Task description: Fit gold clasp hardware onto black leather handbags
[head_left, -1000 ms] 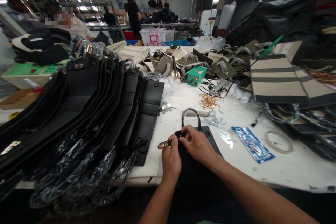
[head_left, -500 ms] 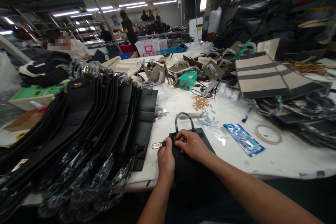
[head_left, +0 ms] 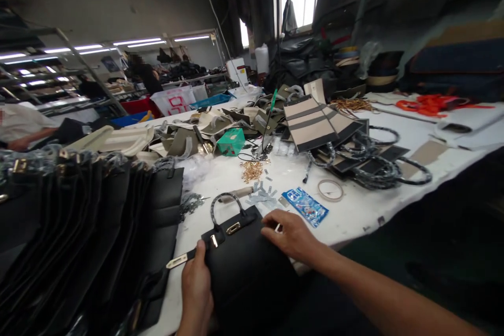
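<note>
A black handbag lies flat at the near edge of the white table, its wrapped handle pointing away from me. A gold clasp sits on its front, and a strap with a gold metal tip sticks out to the left. My left hand grips the bag's left edge by that strap. My right hand rests on the bag's right top corner, fingers curled, with a small pale piece showing between the fingers.
A row of black bags fills the left. Beyond lie gold fittings, a green box, a blue packet, a tape ring, and striped beige bags. People work at the far left and back.
My head has turned right and lifted. My right hand left the clasp and slid to the bag's right corner; the gold clasp now shows. My left hand stays at the strap.
</note>
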A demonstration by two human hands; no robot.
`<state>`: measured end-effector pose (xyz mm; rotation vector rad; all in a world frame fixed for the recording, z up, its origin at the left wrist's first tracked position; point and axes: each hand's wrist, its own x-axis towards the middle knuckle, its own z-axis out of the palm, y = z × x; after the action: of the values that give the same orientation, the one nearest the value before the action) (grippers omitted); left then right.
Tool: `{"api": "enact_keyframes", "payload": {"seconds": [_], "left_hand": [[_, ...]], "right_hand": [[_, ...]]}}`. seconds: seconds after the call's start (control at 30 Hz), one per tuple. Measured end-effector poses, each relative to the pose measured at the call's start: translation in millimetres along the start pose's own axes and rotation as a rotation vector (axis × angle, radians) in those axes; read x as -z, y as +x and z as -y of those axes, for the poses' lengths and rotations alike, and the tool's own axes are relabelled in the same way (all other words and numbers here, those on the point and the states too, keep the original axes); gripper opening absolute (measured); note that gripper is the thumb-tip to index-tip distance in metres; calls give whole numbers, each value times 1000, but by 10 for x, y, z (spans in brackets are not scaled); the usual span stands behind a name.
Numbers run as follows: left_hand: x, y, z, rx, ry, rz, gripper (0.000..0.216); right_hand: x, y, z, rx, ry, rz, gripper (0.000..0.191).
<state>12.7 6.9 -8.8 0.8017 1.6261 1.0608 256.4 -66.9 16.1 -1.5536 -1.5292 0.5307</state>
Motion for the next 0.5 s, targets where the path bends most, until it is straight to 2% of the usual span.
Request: {"api": "enact_keyframes", "payload": {"seconds": [0.1, 0.2, 0.27, 0.37, 0.43, 0.5], "left_hand": [[-49, -2, -52, 81, -55, 29, 43], [-101, 14, -73, 5, -82, 96, 36], [-111, 46, -69, -127, -13, 160, 39], [-64, 106, -63, -322, 222, 241, 50], [-5, 131, -64, -428, 387, 242, 55], [48, 132, -57, -506, 557, 190, 57]], "right_hand": [[481, -105, -456, -116, -316, -101, 16], [793, -170, -799, -166, -579, -121, 24], [880, -187, -916, -156, -673, -99, 27], [904, -175, -988, -108, -727, -56, 26], [916, -151, -1023, -100, -739, -40, 26], [952, -112, -1061, -130, -751, -35, 27]]}}
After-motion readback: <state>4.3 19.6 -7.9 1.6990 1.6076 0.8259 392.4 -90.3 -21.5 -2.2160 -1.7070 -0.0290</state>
